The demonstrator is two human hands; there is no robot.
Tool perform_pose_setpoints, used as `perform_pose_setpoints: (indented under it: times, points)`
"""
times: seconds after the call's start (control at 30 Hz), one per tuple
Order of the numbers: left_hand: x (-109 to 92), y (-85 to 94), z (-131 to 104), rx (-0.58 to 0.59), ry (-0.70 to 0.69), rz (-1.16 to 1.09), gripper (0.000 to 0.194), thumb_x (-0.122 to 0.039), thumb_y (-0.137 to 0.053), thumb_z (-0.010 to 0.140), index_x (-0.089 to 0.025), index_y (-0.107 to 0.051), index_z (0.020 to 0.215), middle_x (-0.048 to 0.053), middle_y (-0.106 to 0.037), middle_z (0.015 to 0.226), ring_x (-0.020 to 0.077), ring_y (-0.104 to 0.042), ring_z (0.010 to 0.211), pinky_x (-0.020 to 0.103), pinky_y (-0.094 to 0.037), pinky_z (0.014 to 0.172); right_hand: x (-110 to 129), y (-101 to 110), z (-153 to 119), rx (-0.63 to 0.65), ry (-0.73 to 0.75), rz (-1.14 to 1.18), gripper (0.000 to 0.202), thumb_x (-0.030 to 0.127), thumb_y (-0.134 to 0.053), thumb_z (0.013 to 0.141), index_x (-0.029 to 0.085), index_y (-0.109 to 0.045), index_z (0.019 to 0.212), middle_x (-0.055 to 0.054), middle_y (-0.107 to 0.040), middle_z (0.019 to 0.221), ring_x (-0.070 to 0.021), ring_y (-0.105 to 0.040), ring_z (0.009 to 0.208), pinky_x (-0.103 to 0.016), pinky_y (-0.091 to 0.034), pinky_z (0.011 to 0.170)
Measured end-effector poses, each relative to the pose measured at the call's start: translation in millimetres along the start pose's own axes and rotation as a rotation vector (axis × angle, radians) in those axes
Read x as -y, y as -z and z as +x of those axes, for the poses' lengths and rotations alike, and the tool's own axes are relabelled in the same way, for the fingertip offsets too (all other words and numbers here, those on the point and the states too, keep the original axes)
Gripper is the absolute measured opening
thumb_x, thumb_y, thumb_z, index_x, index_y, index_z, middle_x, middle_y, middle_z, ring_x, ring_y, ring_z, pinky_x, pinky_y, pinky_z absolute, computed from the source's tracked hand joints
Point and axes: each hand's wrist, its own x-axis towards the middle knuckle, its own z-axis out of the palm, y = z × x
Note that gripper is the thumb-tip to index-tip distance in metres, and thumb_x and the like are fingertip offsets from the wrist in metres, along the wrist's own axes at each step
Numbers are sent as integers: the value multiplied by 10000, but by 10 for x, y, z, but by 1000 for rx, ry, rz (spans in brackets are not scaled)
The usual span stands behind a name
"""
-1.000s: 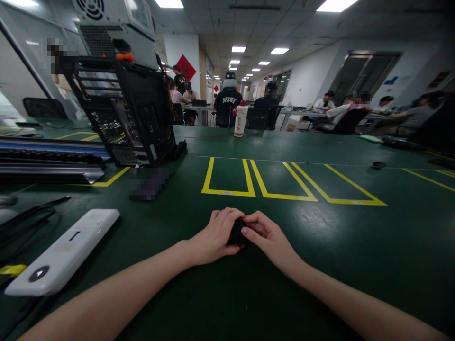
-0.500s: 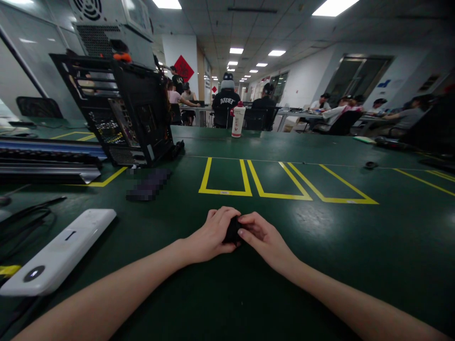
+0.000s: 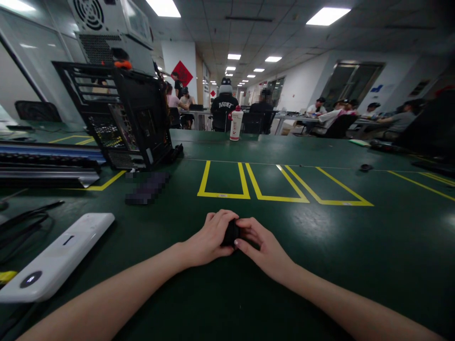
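A small black object (image 3: 231, 233) with a rounded outline sits between my hands, low over the green table (image 3: 227, 298). Its kind cannot be made out, since fingers cover much of it. My left hand (image 3: 209, 239) is wrapped round its left side, fingers over the top and thumb below. From the right, my right hand (image 3: 263, 244) grips its edge with curled fingers and thumb.
A black open computer case (image 3: 138, 113) stands at the left, behind a blurred dark item (image 3: 147, 188). A long white device (image 3: 60, 255) lies at near left. Yellow tape (image 3: 223, 195) marks the table ahead. Farther back is a white bottle (image 3: 236, 125); several people sit beyond.
The view has tilted up slightly, so the scene sits a little lower. Both hands keep hold of the black object, with a small shift of the right fingers along its edge.
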Motion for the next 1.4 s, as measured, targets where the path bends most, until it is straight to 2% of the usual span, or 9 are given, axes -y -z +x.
perform_pose_setpoints:
  times: [0.13, 0.37, 0.5, 0.67, 0.77, 0.9, 1.17, 1.3, 1.4]
  points:
    - [-5, 14, -1, 6, -1, -3, 556, -198, -593, 766, -214, -265, 1214, 99, -438, 1177, 243, -428, 1096, 412, -337, 903, -16, 0, 46, -27, -32, 78, 119, 245, -517, 813, 222, -514, 930, -12, -554, 950, -164, -573, 922, -344, -481, 840]
    - [-46, 54, 4, 38, 32, -11, 550, -197, -596, 770, -206, -275, 1216, 95, -433, 1185, 231, -428, 1091, 411, -335, 920, -8, 35, 83, 3, -143, 189, 208, 241, -541, 800, 199, -487, 996, -36, -564, 1024, -176, -560, 985, -351, -466, 868]
    - [-35, 50, 0, 45, 33, -18, 559, -173, -596, 762, -205, -274, 1217, 95, -428, 1182, 233, -416, 1098, 406, -330, 925, 41, 26, 33, 45, -121, 146, 188, 238, -536, 805, 210, -485, 984, -28, -563, 1011, -179, -569, 969, -348, -487, 835]
    - [-1, 14, 1, 28, 26, -16, 569, -167, -604, 754, -206, -267, 1211, 93, -416, 1179, 230, -411, 1089, 400, -330, 921, -7, 4, 24, 13, -46, 125, 162, 236, -537, 808, 220, -482, 960, -13, -554, 977, -162, -571, 941, -339, -484, 831]
    - [27, -29, 4, 8, 14, -2, 567, -183, -609, 757, -206, -265, 1207, 90, -420, 1169, 230, -405, 1093, 396, -323, 921, -50, 13, 63, -1, -71, 175, 130, 266, -525, 817, 210, -478, 925, -10, -556, 924, -161, -580, 894, -326, -502, 765]
    - [56, -67, 2, -13, 23, -18, 591, -178, -628, 737, -215, -270, 1206, 84, -417, 1173, 233, -410, 1079, 396, -325, 921, -41, 30, 96, 2, -130, 181, 199, 254, -536, 809, 209, -476, 993, -28, -550, 999, -174, -562, 950, -343, -493, 801]
    - [-4, 16, 5, 45, 37, -40, 548, -156, -587, 762, -217, -270, 1205, 89, -415, 1178, 232, -419, 1076, 398, -334, 915, -28, 26, 29, 61, -26, 140, 238, 168, -566, 781, 224, -463, 989, -13, -536, 1024, -161, -548, 1003, -346, -460, 884]
    - [-9, 20, 3, 32, 29, -18, 551, -163, -590, 764, -210, -266, 1207, 95, -420, 1176, 235, -415, 1091, 403, -323, 924, -24, 11, 38, 39, -48, 159, 157, 206, -530, 812, 224, -465, 954, -13, -546, 990, -163, -567, 967, -344, -486, 836]
    - [-6, 23, 3, 34, 32, -26, 556, -165, -595, 761, -215, -271, 1210, 94, -420, 1178, 237, -420, 1089, 407, -329, 919, -14, 0, 54, 11, -78, 151, 187, 221, -543, 805, 231, -460, 972, -18, -548, 1006, -169, -564, 966, -353, -488, 834]
